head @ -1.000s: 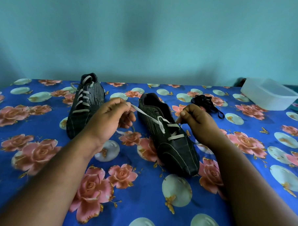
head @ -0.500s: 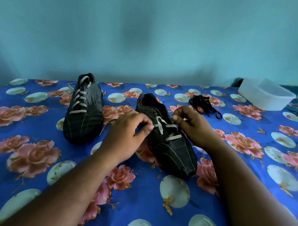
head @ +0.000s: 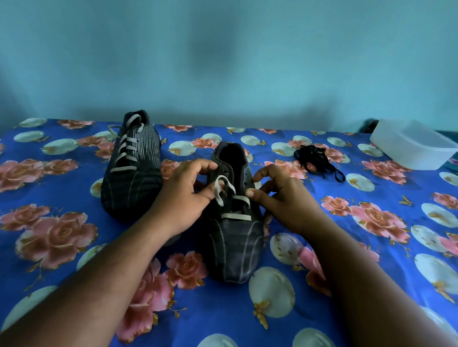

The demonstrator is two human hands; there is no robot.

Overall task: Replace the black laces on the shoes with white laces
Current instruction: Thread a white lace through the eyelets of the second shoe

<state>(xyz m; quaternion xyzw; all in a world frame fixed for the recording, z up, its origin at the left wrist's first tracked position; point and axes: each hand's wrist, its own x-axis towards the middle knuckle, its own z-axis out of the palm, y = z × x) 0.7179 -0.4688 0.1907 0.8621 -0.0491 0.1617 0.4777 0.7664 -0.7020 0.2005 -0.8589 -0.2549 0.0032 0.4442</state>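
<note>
Two black striped shoes stand on the blue floral cloth (head: 376,258). The left shoe (head: 133,174) carries white lacing up its whole front. The right shoe (head: 232,249) has a white lace (head: 235,216) through its lower eyelets only. My left hand (head: 182,200) pinches a loop of that lace (head: 220,188) above the tongue. At the shoe's right eyelet edge my right hand (head: 281,202) sits with thumb and forefinger curled on the flap. A heap of black laces (head: 315,161) lies behind and to the right.
A white plastic container (head: 412,147) stands at the far right corner. A teal wall closes off the back. Both forearms stretch over the near cloth on either side of the right shoe.
My left hand, which had the lace pulled out to the left, came back to the right shoe and now holds a loop over the tongue. The right hand stayed at the shoe's right edge.
</note>
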